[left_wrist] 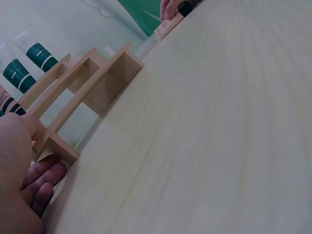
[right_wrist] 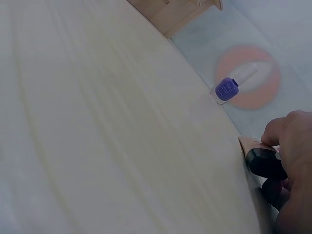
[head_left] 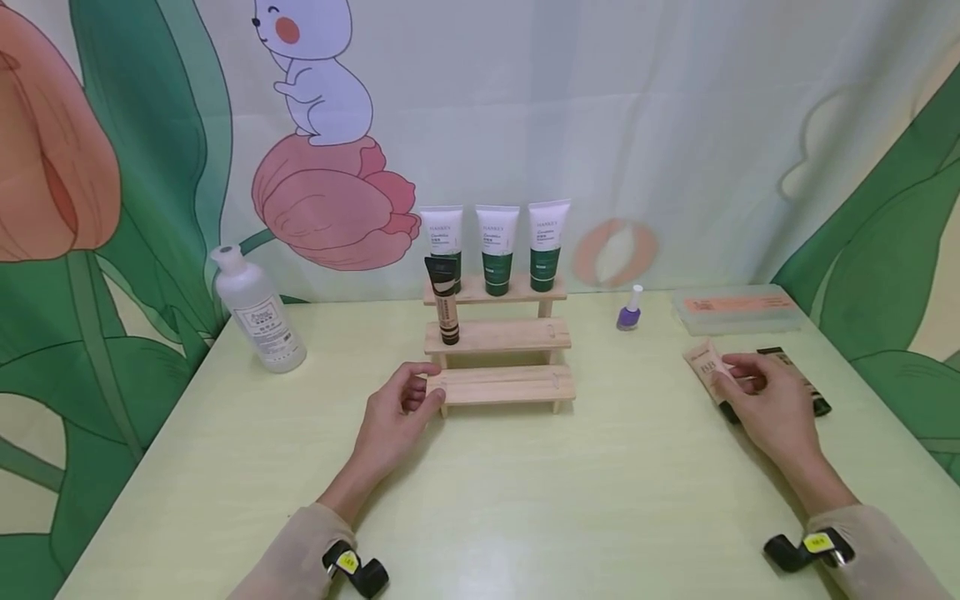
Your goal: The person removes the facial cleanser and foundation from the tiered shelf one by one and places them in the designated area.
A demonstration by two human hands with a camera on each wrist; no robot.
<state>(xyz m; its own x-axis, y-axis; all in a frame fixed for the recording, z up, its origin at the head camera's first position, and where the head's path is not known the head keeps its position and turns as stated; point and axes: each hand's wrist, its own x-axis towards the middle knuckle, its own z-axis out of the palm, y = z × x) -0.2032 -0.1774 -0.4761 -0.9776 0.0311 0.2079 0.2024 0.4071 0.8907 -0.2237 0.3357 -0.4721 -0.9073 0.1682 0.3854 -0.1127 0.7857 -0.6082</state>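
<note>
A three-tier wooden display stand (head_left: pixel 498 385) stands mid-table. My left hand (head_left: pixel 397 417) grips the left end of its lowest tier, with the thumb in front. In the left wrist view, that hand's lower fingers (left_wrist: pixel 43 197) curl beside the stand's end. Three white-and-green tubes (head_left: pixel 497 250) stand on the top tier, and a beige-and-black tube (head_left: pixel 447 308) is upright at the left of the middle tier. My right hand (head_left: pixel 776 408) pinches a beige BB cream tube (head_left: pixel 705 367) with a black cap (right_wrist: pixel 265 163). A black tube (head_left: pixel 817 398) lies just beyond that hand, partly hidden.
A white bottle (head_left: pixel 266 321) stands at the back left. Purple nail polish (head_left: pixel 629 315) stands right of the stand. At the back right lies a flat translucent case (head_left: pixel 738 310) with an orange label. A printed curtain (head_left: pixel 675 150) hangs behind the table.
</note>
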